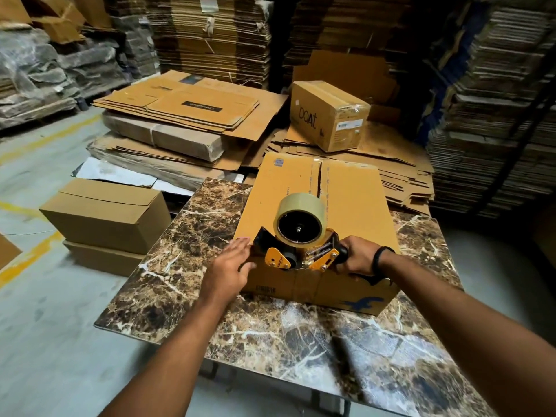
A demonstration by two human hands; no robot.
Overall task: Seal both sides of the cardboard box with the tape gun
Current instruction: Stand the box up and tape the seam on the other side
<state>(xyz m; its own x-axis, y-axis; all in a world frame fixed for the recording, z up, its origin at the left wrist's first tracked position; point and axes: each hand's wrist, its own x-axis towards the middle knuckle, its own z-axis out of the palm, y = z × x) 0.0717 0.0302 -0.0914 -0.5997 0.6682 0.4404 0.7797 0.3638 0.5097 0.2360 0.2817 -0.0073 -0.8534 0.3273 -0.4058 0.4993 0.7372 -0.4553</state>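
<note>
Flat cardboard stacks lie beyond the cardboard box, on the far left. The marble-pattern table is under the box, which sits flaps closed with the centre seam running away from you. A plain closed carton is on the floor, left of the box. A printed carton sits beyond the box's far edge, on loose sheets.

The tape gun is on the box's near top edge, over the seam, with its tape roll on top. Your right hand is wrapped round the gun's handle. Your left hand is flat with fingers straight, at the box's near left corner beside the gun's nose. There is a dark wristband on your right wrist.
</note>
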